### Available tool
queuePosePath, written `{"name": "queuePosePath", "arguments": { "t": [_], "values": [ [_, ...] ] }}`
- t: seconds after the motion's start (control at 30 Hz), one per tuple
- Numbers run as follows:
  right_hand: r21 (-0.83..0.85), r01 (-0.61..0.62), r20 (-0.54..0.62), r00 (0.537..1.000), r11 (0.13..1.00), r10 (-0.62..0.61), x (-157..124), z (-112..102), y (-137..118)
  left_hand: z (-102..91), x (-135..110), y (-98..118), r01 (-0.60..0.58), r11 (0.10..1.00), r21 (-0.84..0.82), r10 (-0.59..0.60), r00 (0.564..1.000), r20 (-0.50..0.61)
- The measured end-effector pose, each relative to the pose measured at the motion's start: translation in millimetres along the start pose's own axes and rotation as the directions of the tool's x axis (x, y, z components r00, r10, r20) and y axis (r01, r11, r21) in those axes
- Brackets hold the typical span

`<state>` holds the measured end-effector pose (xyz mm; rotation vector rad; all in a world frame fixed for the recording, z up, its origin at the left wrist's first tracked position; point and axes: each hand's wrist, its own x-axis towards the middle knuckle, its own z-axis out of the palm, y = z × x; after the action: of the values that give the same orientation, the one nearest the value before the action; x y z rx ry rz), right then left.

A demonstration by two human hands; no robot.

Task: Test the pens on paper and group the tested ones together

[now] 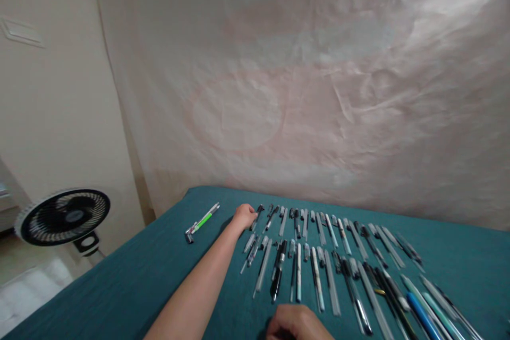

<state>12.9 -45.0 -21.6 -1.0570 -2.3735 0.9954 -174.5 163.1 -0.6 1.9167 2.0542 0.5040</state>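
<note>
Two rows of pens (278, 276) and loose caps (292, 248) on teal cloth (159, 265). Extends left hand (244, 217) to dark pen (258, 212) at far row's left end; cannot tell whether grasped or merely touched. Holds right hand (297, 323) curled near the frame's bottom edge; cannot tell whether clenched around anything.

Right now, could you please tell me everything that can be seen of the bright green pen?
The bright green pen is slim and looks like plastic. It lies flat on the teal cloth, slanting away to the right. A pale, clear-looking pen lies close alongside; blur hides whether they touch. It sits left of the left hand, apart from the rows of pens, and no hand touches it. Its tip cannot be made out.
</note>
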Motion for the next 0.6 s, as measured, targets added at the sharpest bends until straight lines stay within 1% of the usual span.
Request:
{"name": "queuePosePath", "arguments": {
  "t": [0.1, 0.17, 0.23, 0.3, 0.37, 0.43, 0.6],
  "values": [
    [-0.009, 0.005, 0.007, 1.000, 1.000, -0.005, 0, 0, 0, -21.9, -5, -17, 0.038, 0.997, 0.071, -0.031, 0.994, -0.101],
    [0.002, 0.007, -0.001, 1.000, 1.000, -0.007, 0, -2, -2, -38.8, -10, -32, 0.084, 0.988, 0.126, -0.061, 0.982, -0.176],
    [0.023, 0.013, -0.012, 1.000, 1.000, -0.013, -1, -3, -4, -53.2, -16, -46, 0.132, 0.976, 0.171, -0.092, 0.970, -0.227],
    [0.034, 0.025, -0.017, 1.000, 0.999, -0.024, -2, -5, -5, -62.5, -21, -57, 0.175, 0.962, 0.209, -0.117, 0.958, -0.263],
    [0.031, 0.034, -0.014, 0.999, 0.999, -0.033, -2, -5, -5, -66.0, -25, -65, 0.210, 0.948, 0.238, -0.138, 0.948, -0.287],
    [0.024, 0.034, -0.013, 0.999, 0.999, -0.034, -2, -6, -6, -65.3, -27, -70, 0.233, 0.938, 0.258, -0.151, 0.942, -0.301],
    [0.026, 0.023, -0.013, 1.000, 0.999, -0.023, -2, -7, -9, -59.2, -26, -74, 0.228, 0.943, 0.241, -0.158, 0.948, -0.276]
  ]
}}
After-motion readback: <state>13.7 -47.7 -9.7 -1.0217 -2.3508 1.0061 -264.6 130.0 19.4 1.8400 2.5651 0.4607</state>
